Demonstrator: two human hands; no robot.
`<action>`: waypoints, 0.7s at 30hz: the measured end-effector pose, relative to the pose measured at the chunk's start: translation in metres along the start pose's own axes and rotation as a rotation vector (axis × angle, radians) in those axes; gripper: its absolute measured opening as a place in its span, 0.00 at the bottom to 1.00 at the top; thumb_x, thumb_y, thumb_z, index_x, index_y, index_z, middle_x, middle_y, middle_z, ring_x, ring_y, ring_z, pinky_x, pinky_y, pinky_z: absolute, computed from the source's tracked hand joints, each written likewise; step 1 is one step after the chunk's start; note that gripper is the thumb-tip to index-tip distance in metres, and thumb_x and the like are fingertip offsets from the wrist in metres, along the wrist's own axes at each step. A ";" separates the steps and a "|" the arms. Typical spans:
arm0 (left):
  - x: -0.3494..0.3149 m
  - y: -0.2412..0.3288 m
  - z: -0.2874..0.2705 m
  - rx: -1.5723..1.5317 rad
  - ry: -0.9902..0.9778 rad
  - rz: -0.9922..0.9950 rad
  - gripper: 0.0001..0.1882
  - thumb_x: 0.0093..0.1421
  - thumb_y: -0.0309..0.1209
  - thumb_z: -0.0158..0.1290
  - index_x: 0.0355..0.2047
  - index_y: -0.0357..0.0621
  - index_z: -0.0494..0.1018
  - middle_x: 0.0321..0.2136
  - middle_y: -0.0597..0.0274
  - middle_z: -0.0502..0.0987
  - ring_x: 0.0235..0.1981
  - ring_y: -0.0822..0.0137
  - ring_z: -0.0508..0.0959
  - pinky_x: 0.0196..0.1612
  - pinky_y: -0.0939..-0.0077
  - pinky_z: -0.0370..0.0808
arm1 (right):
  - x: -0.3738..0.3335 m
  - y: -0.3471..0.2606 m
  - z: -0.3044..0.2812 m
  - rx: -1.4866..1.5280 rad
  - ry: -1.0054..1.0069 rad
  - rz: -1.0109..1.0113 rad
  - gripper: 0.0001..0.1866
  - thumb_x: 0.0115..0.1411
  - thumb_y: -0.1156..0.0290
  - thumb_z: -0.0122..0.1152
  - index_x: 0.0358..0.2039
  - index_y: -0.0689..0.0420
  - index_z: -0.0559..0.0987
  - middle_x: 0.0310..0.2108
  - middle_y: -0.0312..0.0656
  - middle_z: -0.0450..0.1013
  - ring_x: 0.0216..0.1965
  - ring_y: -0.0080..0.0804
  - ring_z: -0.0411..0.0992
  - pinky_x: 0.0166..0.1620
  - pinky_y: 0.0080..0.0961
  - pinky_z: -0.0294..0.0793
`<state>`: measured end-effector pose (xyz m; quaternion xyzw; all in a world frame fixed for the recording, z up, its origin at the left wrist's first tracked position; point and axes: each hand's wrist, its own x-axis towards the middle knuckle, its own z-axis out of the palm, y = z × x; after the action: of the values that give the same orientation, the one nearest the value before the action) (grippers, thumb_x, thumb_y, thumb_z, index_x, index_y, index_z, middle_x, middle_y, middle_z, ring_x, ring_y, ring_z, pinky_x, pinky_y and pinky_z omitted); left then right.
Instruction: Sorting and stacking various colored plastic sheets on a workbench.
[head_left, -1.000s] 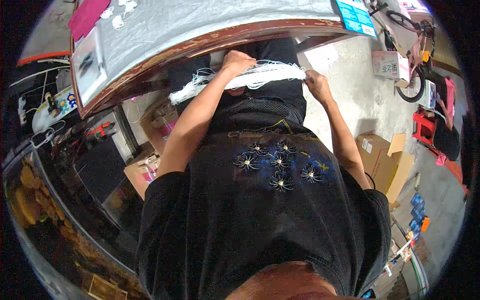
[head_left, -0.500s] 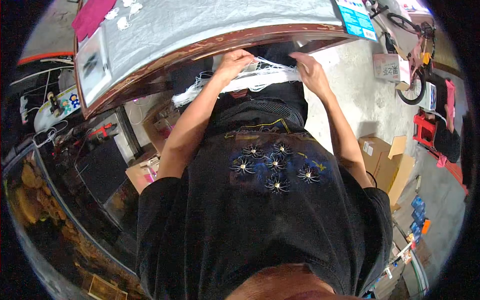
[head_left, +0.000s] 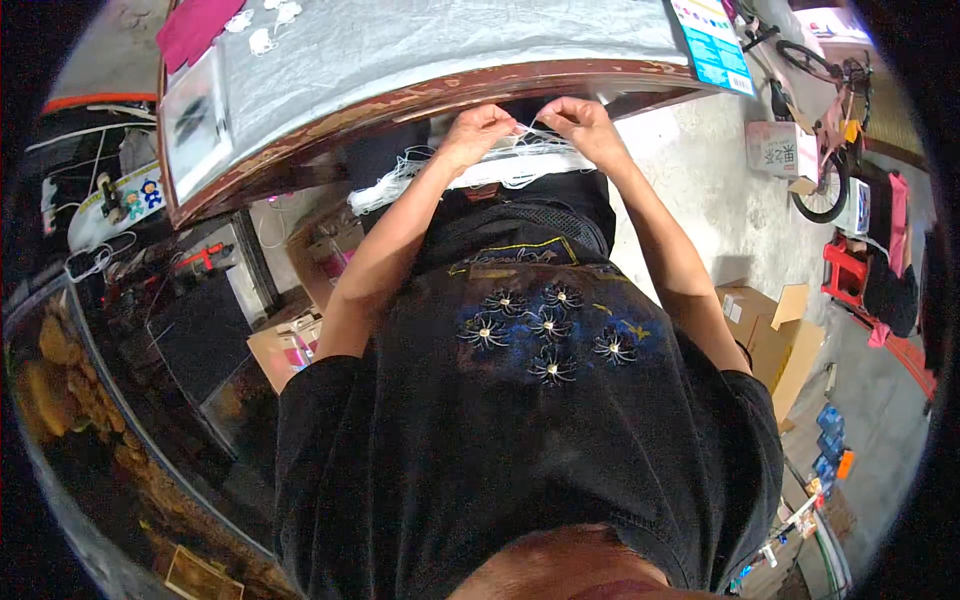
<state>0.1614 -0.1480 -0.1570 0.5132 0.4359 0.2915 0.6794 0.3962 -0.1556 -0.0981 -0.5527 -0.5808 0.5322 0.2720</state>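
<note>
A bundle of white string [head_left: 530, 168] lies across my lap, with loose loops standing up from it and one end trailing off to the left. My left hand [head_left: 478, 136] pinches a strand above the bundle, thumb against fingertips. Facing it, my right hand [head_left: 586, 130] also pinches string, its fingertips a short gap from the left ones. Thin white strands run between the two hands and down to the bundle. Both hands are just short of the table's brown edge.
Ahead stands a table [head_left: 440, 50] with a grey-white cover, small white string pieces [head_left: 263, 40], a maroon cloth [head_left: 195, 32] and a blue card [head_left: 715, 50]. Cardboard boxes [head_left: 755, 320] sit at my right; a bicycle [head_left: 825, 170] stands farther off. A dark, glass-like panel [head_left: 90, 400] is at left.
My right hand has moved left, closer to my left hand, and its fingers have come together in a pinch. The strands stretched between the hands have shortened.
</note>
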 end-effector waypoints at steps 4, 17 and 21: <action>-0.020 0.013 -0.014 0.356 0.067 0.050 0.15 0.66 0.37 0.56 0.44 0.38 0.79 0.40 0.54 0.84 0.42 0.59 0.82 0.47 0.68 0.77 | -0.017 -0.062 0.012 -0.135 0.110 -0.233 0.09 0.67 0.71 0.61 0.37 0.64 0.81 0.39 0.37 0.82 0.41 0.20 0.75 0.48 0.23 0.74; -0.102 0.219 0.014 0.223 0.680 0.606 0.24 0.75 0.40 0.42 0.66 0.41 0.65 0.47 0.51 0.81 0.45 0.55 0.82 0.50 0.62 0.76 | 0.015 -0.334 0.030 0.256 -0.259 -0.518 0.09 0.68 0.70 0.56 0.37 0.62 0.79 0.36 0.41 0.79 0.36 0.25 0.77 0.42 0.25 0.79; -0.071 0.193 0.023 -0.191 0.339 0.825 0.24 0.77 0.41 0.38 0.63 0.37 0.66 0.35 0.63 0.79 0.34 0.65 0.79 0.42 0.69 0.76 | 0.011 -0.450 -0.009 0.285 -0.328 -0.428 0.10 0.70 0.67 0.54 0.37 0.61 0.78 0.33 0.39 0.77 0.31 0.25 0.75 0.37 0.24 0.79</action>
<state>0.1602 -0.1601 0.0493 0.5241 0.2711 0.6565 0.4699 0.2428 -0.0622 0.3149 -0.2810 -0.6397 0.6210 0.3552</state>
